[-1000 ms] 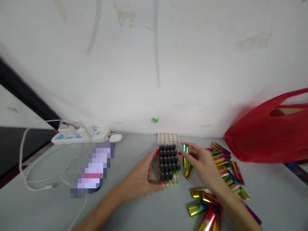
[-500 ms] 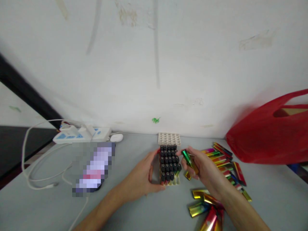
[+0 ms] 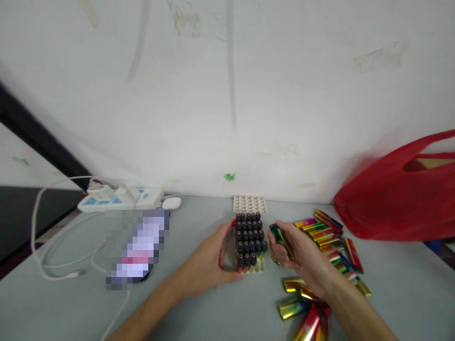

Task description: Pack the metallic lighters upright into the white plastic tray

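Note:
In the head view, my left hand (image 3: 209, 260) braces the left side of a white tray (image 3: 261, 267), its thumb at the near corner and its fingers at the far side. Rows of upright black-topped pieces (image 3: 250, 235), each with a small round mark on top, fill most of the tray; bare slots show at the near right. Just right of the tray, my right hand (image 3: 295, 241) is closed around a shiny green-and-gold metallic tube (image 3: 280, 237), tilted with its upper end toward the tray. The fingers partly cover it, and its exact kind is unclear.
Shiny multicoloured metallic tubes lie in a far group (image 3: 327, 237) and a near pile (image 3: 309, 303) on the right. A perforated white piece (image 3: 249, 204) stands by the wall. A red bag (image 3: 398, 203) is at right; a phone (image 3: 142, 248), power strip (image 3: 124, 199) and cables are at left.
My right hand has turned slightly, and its fingers have curled further round the green-and-gold tube, covering more of it. My left hand and the tray have stayed put.

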`<state>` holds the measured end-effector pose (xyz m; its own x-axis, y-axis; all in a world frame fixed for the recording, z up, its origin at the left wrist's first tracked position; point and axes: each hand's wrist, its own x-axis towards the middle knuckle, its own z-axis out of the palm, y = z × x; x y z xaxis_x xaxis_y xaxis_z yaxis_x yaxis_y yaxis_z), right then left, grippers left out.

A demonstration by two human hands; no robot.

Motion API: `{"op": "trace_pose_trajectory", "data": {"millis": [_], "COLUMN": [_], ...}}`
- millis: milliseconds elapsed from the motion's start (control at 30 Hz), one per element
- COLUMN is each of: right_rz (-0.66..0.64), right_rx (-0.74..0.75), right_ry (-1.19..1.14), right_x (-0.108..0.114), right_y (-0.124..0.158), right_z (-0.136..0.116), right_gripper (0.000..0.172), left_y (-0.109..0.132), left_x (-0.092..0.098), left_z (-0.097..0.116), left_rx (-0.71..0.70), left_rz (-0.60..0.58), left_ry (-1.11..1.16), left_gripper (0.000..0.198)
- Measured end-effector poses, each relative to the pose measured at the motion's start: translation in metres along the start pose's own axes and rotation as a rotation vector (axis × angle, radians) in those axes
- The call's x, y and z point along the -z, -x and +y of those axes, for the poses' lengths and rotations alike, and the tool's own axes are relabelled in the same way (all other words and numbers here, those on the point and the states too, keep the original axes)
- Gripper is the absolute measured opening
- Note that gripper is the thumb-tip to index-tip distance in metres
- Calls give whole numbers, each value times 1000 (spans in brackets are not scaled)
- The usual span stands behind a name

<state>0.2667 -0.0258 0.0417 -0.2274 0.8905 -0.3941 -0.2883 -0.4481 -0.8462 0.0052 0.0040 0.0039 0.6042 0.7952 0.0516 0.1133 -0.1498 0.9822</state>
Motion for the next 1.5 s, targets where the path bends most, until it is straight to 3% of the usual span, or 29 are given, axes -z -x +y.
{"op": "trace_pose_trajectory", "data": {"millis": [233, 400, 600, 900, 1300, 1500], "right_rz": [-10, -12, 40, 88, 86, 20], "right_rx": [4, -19, 25, -44, -29, 33], "right_ry": [35, 47, 98, 173, 175, 155], "right_x": [-6, -7, -8, -13, -12, -13], "right_y": [2, 1, -1, 0, -3, 0], "right_z": [-3, -1, 6, 8, 12, 10], "right_gripper": [58, 62, 55, 40, 54, 50], "left_y": [3, 3, 2, 2, 2, 3], "left_x": [-4, -4, -4, -5, -5, -5], "left_z": [5, 8, 5, 6, 7, 6], "left_rx": [101, 93, 77, 52, 62, 82], "left_rz": [31, 37, 46, 36, 37, 46], "left_ry": [-141, -143, -161, -104, -130, -173], "left_gripper": [119, 120, 121, 117, 116, 118]}}
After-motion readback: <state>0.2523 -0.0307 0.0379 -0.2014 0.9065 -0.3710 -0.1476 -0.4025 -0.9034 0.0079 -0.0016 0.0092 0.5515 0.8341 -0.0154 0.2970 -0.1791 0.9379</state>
